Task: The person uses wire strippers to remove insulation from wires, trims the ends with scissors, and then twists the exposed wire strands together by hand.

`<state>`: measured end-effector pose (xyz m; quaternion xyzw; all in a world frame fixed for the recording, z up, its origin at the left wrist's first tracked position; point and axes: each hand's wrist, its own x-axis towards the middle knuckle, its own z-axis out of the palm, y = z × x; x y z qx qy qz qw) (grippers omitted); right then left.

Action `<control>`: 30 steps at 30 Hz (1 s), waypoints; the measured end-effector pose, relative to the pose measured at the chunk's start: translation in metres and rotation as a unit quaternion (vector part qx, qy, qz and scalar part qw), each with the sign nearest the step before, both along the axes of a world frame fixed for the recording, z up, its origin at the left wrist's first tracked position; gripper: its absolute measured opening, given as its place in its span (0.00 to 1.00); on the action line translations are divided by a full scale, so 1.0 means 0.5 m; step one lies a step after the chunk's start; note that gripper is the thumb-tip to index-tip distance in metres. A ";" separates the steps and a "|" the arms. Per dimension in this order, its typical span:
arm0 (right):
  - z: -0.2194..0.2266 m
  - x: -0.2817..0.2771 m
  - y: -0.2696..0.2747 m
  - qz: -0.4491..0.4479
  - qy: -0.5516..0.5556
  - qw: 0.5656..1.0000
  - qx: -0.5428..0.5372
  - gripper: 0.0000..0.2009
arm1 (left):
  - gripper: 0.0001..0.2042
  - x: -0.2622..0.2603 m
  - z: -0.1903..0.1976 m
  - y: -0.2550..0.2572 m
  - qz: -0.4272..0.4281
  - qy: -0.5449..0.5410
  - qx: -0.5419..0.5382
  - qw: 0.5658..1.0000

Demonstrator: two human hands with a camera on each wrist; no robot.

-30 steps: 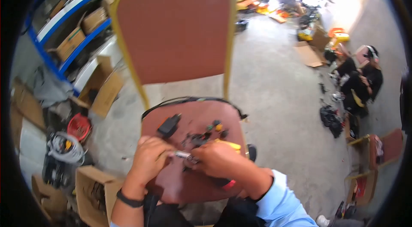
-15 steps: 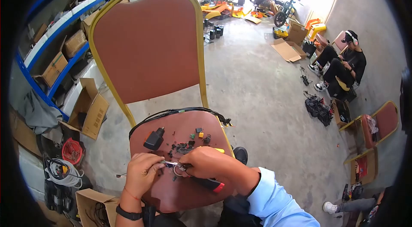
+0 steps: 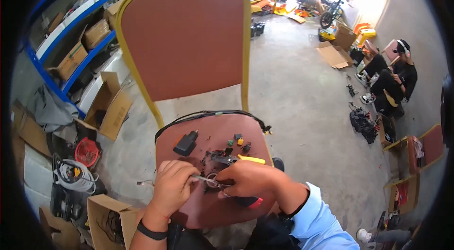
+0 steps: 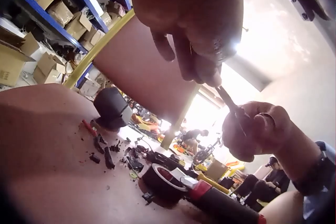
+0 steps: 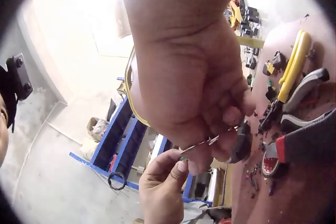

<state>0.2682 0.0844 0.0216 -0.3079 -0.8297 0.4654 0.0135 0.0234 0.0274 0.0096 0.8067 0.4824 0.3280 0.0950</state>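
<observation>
Over the seat [image 3: 165, 131] of a red-brown chair, my left hand [image 3: 175, 184] pinches one end of a thin, pale piece [image 3: 202, 177]. My right hand [image 3: 246, 179] grips its other end with curled fingers. In the left wrist view the slim piece [image 4: 227, 98] spans from the left hand [image 4: 194, 19] to the right hand [image 4: 257, 129]. The right wrist view shows a thin metallic part [image 5: 197, 147] between the left fingertips and the right fingers; its exact kind is unclear. Below lie a tape roll [image 4: 163, 182] and a black-and-red tool [image 4: 215, 200].
Yellow-handled pliers [image 3: 251, 159], a black adapter [image 3: 186, 143] and dark scraps share the seat. Black cable [image 3: 208, 114] runs along its rear edge, before the backrest [image 3: 184, 37]. Cardboard boxes [image 3: 106, 108] and blue shelving stand left; a seated person [image 3: 399, 77] is at right.
The head view has shifted, so the chair appears farther right than half a second ago. Both hands still hold the thin piece, with slightly altered finger and wrist angles.
</observation>
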 end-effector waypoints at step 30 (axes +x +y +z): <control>0.015 0.000 -0.007 -0.001 -0.003 0.997 -0.081 0.27 | 0.14 0.002 -0.013 -0.014 -0.077 -0.027 0.015 0.997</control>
